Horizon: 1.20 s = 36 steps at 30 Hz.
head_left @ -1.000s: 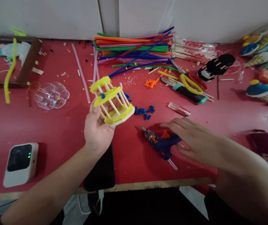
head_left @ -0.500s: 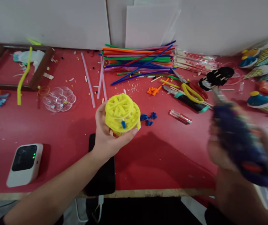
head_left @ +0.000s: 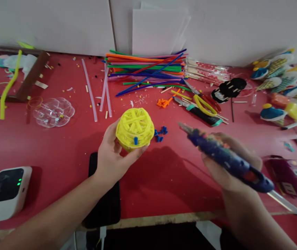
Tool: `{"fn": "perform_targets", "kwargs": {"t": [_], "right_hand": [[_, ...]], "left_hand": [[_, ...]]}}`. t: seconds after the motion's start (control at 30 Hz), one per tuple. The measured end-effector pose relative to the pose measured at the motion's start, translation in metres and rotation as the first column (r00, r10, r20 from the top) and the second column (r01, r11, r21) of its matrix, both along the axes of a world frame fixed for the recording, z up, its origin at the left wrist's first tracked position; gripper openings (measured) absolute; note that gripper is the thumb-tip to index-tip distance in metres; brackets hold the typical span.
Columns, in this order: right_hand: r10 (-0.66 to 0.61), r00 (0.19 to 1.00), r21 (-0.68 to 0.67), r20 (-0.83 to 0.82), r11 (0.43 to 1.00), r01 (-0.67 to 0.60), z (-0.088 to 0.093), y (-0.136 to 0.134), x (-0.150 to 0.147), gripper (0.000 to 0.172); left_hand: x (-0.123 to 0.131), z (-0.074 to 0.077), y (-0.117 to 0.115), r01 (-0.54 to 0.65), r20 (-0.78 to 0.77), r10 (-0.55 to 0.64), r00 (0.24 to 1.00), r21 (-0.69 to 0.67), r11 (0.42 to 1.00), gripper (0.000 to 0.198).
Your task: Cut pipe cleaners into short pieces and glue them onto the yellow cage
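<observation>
Left hand point(head_left: 110, 158): wrapped around yellow cage point(head_left: 135, 129), held above red table point(head_left: 60, 146), round end facing up (one blue bit on its rim). Right hand point(head_left: 229, 166): closed on glue gun point(head_left: 226, 158), nozzle pointing toward cage, well apart. Blue bits point(head_left: 160, 133) just beside cage.

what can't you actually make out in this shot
All from the head view:
- yellow craft piece: underside hidden by the left hand and its own top.
- glue gun: blurred, grip covered by the right hand.
- black phone: mostly under the left forearm.
- white device: cut off by the left edge.
</observation>
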State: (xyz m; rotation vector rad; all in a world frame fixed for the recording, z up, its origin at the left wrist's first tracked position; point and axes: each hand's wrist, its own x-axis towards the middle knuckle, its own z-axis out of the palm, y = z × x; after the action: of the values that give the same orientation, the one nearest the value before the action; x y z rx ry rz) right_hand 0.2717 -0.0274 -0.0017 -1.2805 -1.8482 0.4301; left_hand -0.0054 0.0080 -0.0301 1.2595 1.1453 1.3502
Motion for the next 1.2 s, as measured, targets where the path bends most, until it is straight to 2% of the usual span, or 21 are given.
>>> {"fn": "perform_targets", "kwargs": {"t": [0.07, 0.23, 0.43, 1.2], "right_hand": [[0.073, 0.997, 0.029, -0.023, 0.997, -0.072, 0.003, -0.002, -0.015, 0.015], [0.201, 0.979, 0.04, 0.031, 0.978, -0.202, 0.007, 0.002, -0.031, 0.029], [0.168, 0.985, 0.027, 0.034, 0.985, -0.169, 0.005, 0.002, -0.034, 0.023], [0.134, 0.99, 0.021, 0.044, 0.991, -0.135, 0.002, 0.001, -0.034, 0.022]], "left_hand": [[0.0, -0.001, 0.0, -0.011, -0.018, 0.011, 1.0, -0.006, 1.0, 0.066], [0.001, 0.0, -0.003, -0.003, -0.085, 0.004, 0.996, 0.009, 1.0, 0.07], [0.005, 0.001, -0.004, 0.026, -0.069, -0.02, 0.997, 0.091, 0.996, 0.069], [0.0, -0.005, -0.004, 0.01, -0.17, 0.006, 0.985, 0.095, 0.995, 0.078]]}}
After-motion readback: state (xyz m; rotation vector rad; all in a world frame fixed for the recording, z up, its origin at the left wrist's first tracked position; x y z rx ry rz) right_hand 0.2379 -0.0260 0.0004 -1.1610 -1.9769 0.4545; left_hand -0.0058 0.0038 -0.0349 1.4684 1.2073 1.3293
